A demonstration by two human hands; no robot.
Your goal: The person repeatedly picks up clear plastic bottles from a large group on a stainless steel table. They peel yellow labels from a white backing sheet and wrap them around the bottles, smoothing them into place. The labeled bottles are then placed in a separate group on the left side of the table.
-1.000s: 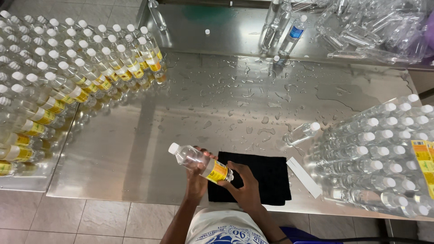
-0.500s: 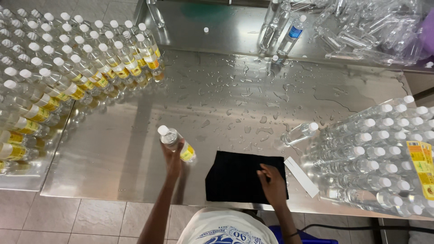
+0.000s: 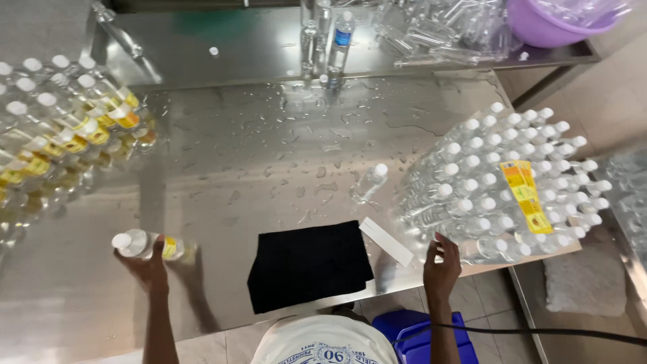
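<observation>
My left hand point(image 3: 149, 264) grips a clear plastic bottle point(image 3: 138, 244) with a white cap and a yellow label, held low over the wet steel table point(image 3: 269, 155) at the near left. My right hand point(image 3: 441, 263) reaches into the near edge of a dense block of unlabelled clear bottles with white caps point(image 3: 502, 182) at the right, fingers touching one of them. A strip of yellow labels point(image 3: 526, 197) lies on top of that block. A black cloth point(image 3: 309, 264) lies between my hands, with a white strip point(image 3: 386, 240) beside it.
Rows of labelled bottles point(image 3: 60, 128) crowd the left side. One bottle point(image 3: 369, 182) stands alone near the middle. At the back stand a few bottles point(image 3: 327, 40), a heap of empty clear bottles point(image 3: 445, 30) and a purple basin point(image 3: 556, 17). A blue crate point(image 3: 404, 330) sits under the table.
My left hand carried the labelled bottle from in front of me out to the left. My right hand left the cloth and reached right to the block of unlabelled bottles.
</observation>
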